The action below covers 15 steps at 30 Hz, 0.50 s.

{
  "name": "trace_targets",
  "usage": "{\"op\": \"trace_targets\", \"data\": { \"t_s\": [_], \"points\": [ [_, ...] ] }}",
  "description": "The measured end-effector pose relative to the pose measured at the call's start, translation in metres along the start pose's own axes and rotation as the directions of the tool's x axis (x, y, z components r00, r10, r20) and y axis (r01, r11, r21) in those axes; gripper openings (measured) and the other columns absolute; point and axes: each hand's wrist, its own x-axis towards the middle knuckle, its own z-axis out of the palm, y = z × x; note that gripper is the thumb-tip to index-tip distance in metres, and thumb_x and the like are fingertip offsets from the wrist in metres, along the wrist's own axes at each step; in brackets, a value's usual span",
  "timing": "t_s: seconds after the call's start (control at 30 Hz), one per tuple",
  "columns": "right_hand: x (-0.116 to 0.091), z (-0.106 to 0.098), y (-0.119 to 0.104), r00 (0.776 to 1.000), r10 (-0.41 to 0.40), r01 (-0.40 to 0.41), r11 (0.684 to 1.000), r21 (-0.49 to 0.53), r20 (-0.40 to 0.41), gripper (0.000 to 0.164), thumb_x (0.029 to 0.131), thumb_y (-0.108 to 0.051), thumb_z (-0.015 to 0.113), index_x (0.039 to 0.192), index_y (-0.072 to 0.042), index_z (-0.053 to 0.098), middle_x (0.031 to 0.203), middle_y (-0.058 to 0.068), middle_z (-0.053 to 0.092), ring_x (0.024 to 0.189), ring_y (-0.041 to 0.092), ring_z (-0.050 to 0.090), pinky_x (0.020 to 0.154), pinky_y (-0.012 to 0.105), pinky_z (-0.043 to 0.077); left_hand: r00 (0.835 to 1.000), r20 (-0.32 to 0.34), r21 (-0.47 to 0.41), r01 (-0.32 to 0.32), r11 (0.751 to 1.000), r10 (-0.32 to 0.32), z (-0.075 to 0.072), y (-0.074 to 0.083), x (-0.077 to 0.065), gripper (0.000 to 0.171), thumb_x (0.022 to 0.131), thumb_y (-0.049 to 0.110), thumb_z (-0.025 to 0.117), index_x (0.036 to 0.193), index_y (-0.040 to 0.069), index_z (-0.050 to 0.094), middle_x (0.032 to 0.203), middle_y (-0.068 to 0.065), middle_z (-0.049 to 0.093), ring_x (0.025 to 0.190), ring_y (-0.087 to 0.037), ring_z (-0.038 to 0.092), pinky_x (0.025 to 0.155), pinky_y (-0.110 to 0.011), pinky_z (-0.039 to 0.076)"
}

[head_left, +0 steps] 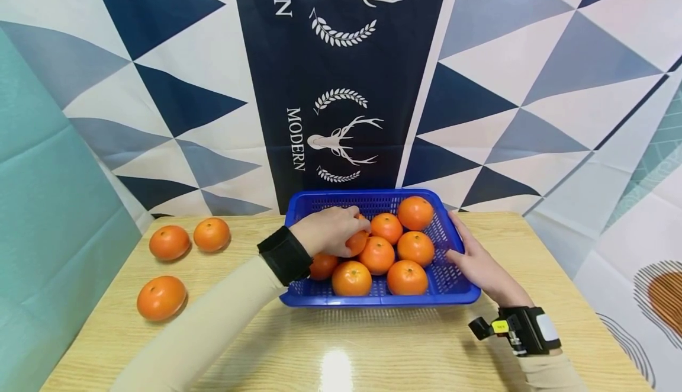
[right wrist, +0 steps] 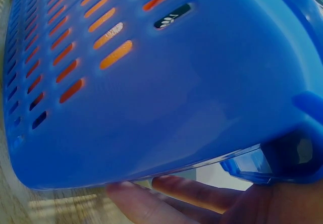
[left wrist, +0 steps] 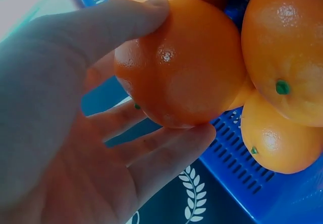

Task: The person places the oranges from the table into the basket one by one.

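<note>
My left hand (head_left: 329, 230) reaches into the blue plastic basket (head_left: 373, 301) and holds an orange (head_left: 356, 243) near its middle. In the left wrist view the thumb lies over the top of that orange (left wrist: 184, 67), with the fingers curled round its underside. Several other oranges (head_left: 407, 278) lie close around it in the basket. At the basket's right end, my right hand (head_left: 482, 264) grips the rim, thumb on the inner side and fingers along the outside. The right wrist view shows its fingers (right wrist: 136, 201) against the slotted blue wall (right wrist: 151, 108).
Three more oranges lie on the wooden table (head_left: 415, 356) at the left: one in front (head_left: 162, 298), two farther back (head_left: 169, 243) (head_left: 212, 234). Behind the basket hangs a patterned cloth (head_left: 341, 72) with deer heads and triangles. A pale teal cloth (head_left: 37, 214) borders the left side.
</note>
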Motion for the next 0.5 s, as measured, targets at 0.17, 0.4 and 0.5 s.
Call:
{"op": "trace_targets", "data": {
  "t_s": [0.17,0.4,0.5],
  "points": [
    [0.0001,0.0,0.0003,1.0,0.005,-0.005,1.0,-0.002,-0.001,0.1,0.108,0.0,0.049,0.181,-0.021,-0.016,0.186,0.036,-0.004,0.16,0.066,0.03,0.126,0.086,0.033,1.0,0.028,0.011,0.013,1.0,-0.013,0.0001,-0.0015,0.0007,0.051,0.105,0.029,0.08,0.154,0.024,0.065,0.146,-0.013,0.067,0.128,-0.03,0.069,0.123,-0.045,0.055],
    [-0.0004,-0.0008,0.0,1.0,0.013,-0.013,1.0,-0.018,-0.002,0.099,0.109,0.0,0.049,0.181,-0.019,-0.016,0.186,0.036,-0.004,0.16,0.067,0.03,0.124,0.087,0.034,0.998,0.054,0.023,0.013,1.0,-0.014,-0.0003,-0.0027,-0.0007,0.055,0.108,0.032,0.076,0.161,0.027,0.06,0.152,-0.012,0.064,0.132,-0.03,0.068,0.125,-0.049,0.054],
    [-0.0005,-0.0007,-0.0004,1.0,0.011,-0.011,1.0,-0.023,-0.003,0.098,0.109,0.0,0.049,0.181,-0.017,-0.015,0.186,0.037,-0.003,0.159,0.067,0.032,0.123,0.087,0.035,0.999,0.044,0.023,-0.006,1.0,0.005,-0.0015,-0.0034,-0.0025,0.054,0.108,0.033,0.076,0.159,0.027,0.06,0.152,-0.01,0.064,0.134,-0.029,0.067,0.123,-0.049,0.055]
  ]
}}
